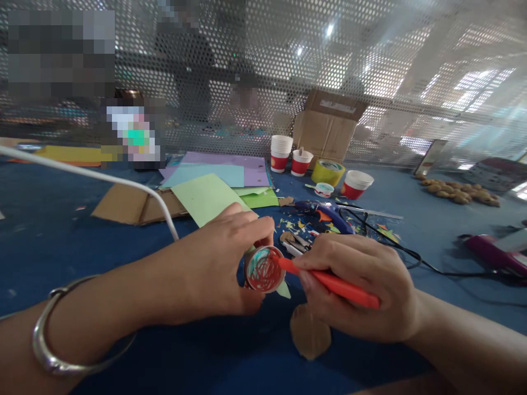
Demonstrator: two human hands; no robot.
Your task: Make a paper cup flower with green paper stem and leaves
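Observation:
My left hand (230,252) is wrapped around a small paper cup (263,271), its round end turned towards me. Red scribbles cover most of that end, with teal and white showing at the upper left. A red marker (341,288) is pinched in my right hand (366,285), its tip touching the scribbled surface. Just below the cup, a roughly round piece of cardboard (310,332) lies on the blue table. Pale green paper (209,197) sits behind my left hand.
Behind are stacked paper cups (281,153), yellow tape (328,171) and a cardboard box (327,129) against a perforated metal screen. A blue glue gun (325,211) lies among paper scraps, its black cord running right. A white cable (102,178) crosses at left.

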